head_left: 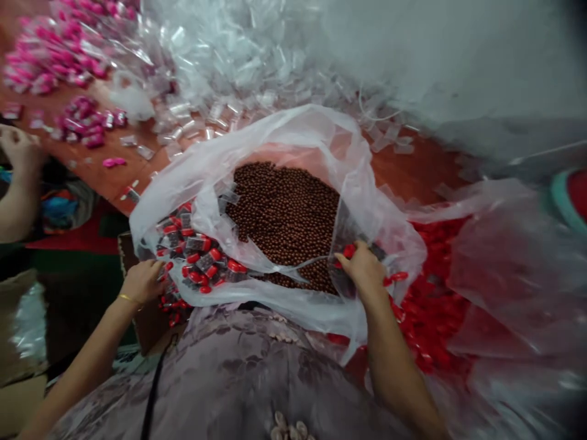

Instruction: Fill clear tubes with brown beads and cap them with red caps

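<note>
A white plastic bag [293,125] lies spread in front of me, holding a heap of small round brown beads [284,214]. My right hand [364,269] is at the bag's right side, fingers closed around a small red cap [349,250]. A clear plastic sheet or scoop [342,269] stands by that hand among the beads. On the left, small clear containers with red caps [202,260] and dark contents are piled in a fold of the bag. My left hand [143,281] is closed at the pile's left edge; what its fingers hold is hidden.
Many loose red caps [433,299] lie at right under clear plastic film [513,263]. Pink caps [50,55] and clear empty containers [229,110] cover the orange table [87,165] behind. Another person's hand [21,146] is at the left edge. A cardboard box [147,318] stands below my left hand.
</note>
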`<state>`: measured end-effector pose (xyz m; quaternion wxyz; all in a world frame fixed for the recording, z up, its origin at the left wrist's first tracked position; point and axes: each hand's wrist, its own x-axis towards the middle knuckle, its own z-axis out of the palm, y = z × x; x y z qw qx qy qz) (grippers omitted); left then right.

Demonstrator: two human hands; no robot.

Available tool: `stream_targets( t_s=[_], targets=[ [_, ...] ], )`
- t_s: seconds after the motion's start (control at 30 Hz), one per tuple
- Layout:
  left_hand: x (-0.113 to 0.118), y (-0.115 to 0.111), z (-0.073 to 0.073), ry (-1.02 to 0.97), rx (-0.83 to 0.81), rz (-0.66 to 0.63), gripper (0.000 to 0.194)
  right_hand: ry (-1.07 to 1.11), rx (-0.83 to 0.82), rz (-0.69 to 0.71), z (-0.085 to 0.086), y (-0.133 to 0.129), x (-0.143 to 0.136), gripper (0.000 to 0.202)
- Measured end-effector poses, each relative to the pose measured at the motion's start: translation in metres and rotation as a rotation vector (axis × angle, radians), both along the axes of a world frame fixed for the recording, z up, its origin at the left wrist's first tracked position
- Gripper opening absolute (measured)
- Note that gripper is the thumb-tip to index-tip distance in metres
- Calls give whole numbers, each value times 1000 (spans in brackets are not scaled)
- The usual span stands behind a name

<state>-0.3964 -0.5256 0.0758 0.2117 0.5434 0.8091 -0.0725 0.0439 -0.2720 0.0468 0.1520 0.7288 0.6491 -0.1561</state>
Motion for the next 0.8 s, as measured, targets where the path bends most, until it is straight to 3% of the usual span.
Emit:
stream_targets(
  t_s=[0.1, 0.23, 0.37, 0.47, 0.57, 0.63, 0.73, 0.8],
  targets=[
    [29, 42, 1, -34, 226, -63, 27, -22, -102, 0, -10, 2, -11, 45],
    [69, 138, -13, 13, 330, -196, 31, -8, -28, 69, -13, -6, -16, 38],
    [65, 220, -34, 105, 277, -299, 32, 139, 73, 58, -10, -24, -16, 40],
    [55, 247, -43, 74, 188, -339, 29, 377, 158, 64, -12, -33, -21, 43],
    [69, 247, -42, -126, 115, -374, 16, 614, 210, 50, -21, -29, -35, 44],
    [92, 239, -40, -353, 83, -258, 17, 739, 219, 27, -30, -18, -47, 44],
    [134, 229, -47, -793, -76, 232, 18, 857, 186, 17, -43, 2, -68, 41],
    [158, 226, -56, -970, -181, 484, 19, 912, 129, 20, -50, 10, -83, 36]
  ],
)
